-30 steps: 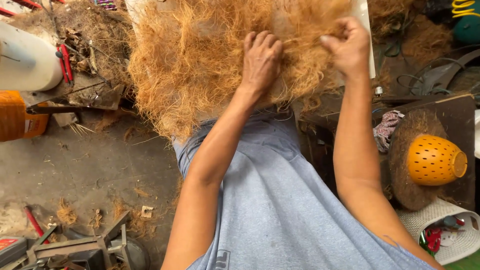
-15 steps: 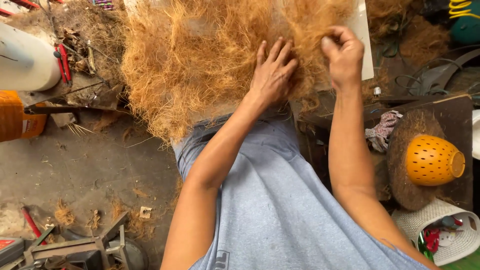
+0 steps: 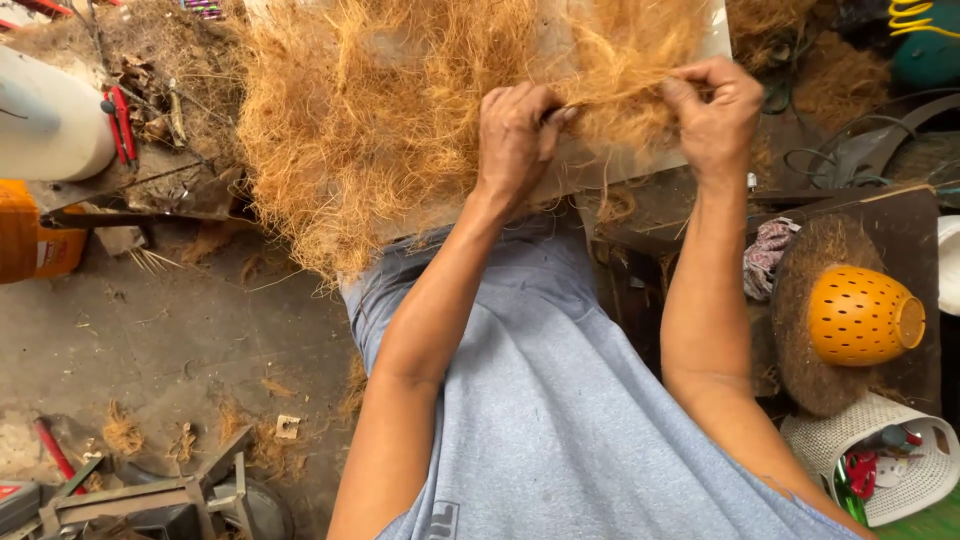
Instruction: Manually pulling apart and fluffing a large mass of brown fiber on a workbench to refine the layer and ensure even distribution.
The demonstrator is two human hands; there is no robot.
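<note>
Both hands pinch one strand of fibre piled on the board: left hand, right hand. Fingertips are buried in fluff, and the pile is cut off up top.

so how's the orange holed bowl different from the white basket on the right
The orange bowl is round, dotted with small holes, and lies tipped on its side on a brown fibre mat. The white basket has woven-look walls, sits upright lower down, and holds red and green items. Both look like plastic.
</note>
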